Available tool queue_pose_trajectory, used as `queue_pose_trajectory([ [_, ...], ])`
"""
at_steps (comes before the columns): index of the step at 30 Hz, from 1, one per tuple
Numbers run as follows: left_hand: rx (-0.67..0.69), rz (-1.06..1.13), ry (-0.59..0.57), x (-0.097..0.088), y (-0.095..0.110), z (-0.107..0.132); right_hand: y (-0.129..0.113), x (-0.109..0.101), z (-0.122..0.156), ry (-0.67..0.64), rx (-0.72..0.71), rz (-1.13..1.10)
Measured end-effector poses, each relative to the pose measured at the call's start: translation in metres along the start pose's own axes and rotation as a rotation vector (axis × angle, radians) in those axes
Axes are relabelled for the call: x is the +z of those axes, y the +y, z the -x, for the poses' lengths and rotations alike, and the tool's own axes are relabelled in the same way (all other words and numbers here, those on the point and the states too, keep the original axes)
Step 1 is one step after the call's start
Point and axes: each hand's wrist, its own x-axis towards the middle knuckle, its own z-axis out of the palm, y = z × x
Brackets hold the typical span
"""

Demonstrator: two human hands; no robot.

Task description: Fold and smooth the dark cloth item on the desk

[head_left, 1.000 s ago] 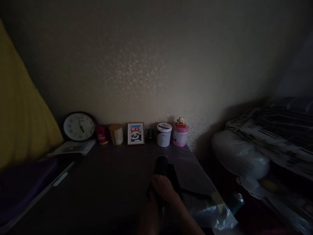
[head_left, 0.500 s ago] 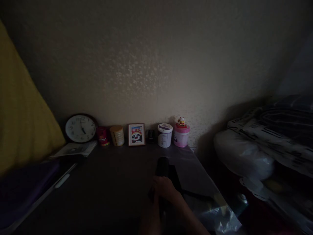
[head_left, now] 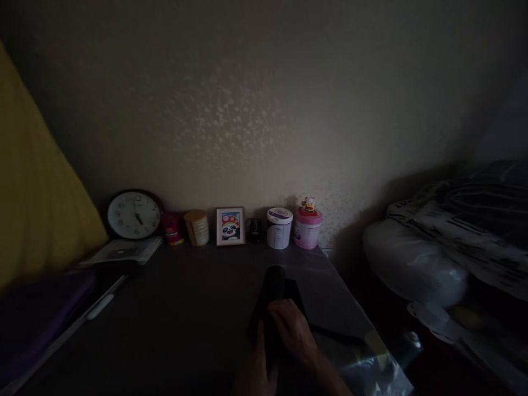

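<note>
A black rolled bundle (head_left: pixel 274 280) lies lengthwise on the dark table (head_left: pixel 185 308), its rounded end pointing toward the wall. It is too dark to tell what kind of thing it is. My right hand (head_left: pixel 293 329) curls over its right side, fingertips pressing on top. From the lower left, my left hand (head_left: pixel 259 360) grips the near part, one finger stretched along the side. A flat black piece (head_left: pixel 296 291) shows beside the bundle, and a dark strap (head_left: pixel 336 333) runs off to the right. The bundle's near end is hidden by my hands.
Along the wall stand a clock (head_left: pixel 134 215), a red can (head_left: pixel 172 228), a tan canister (head_left: pixel 197 227), a panda picture frame (head_left: pixel 230 226), a white tub (head_left: pixel 279 229) and a pink tub (head_left: pixel 307 231). A purple item (head_left: pixel 49 308) lies left; plastic-wrapped bedding (head_left: pixel 416 264) is right.
My right hand has shifted slightly right and now lies apart from the left, curled over the bundle's side. My left hand shows more clearly below it. The bundle stays in nearly the same place.
</note>
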Motion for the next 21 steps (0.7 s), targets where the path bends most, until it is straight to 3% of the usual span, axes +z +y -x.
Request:
queue_pose_trajectory([
  [4,-0.007,0.004,-0.037,0.002,0.0,-0.001,0.021,0.01,-0.007,-0.062,-0.06,0.095],
  [12,-0.045,-0.003,-0.075,0.002,0.001,-0.004,0.062,0.015,-0.072,-0.163,0.021,0.184],
  [17,-0.056,0.013,-0.085,-0.001,0.0,-0.004,0.08,0.015,-0.092,0.03,0.244,0.09],
  [21,-0.055,0.015,-0.079,-0.006,0.0,0.0,0.095,-0.004,-0.074,0.182,0.405,0.047],
])
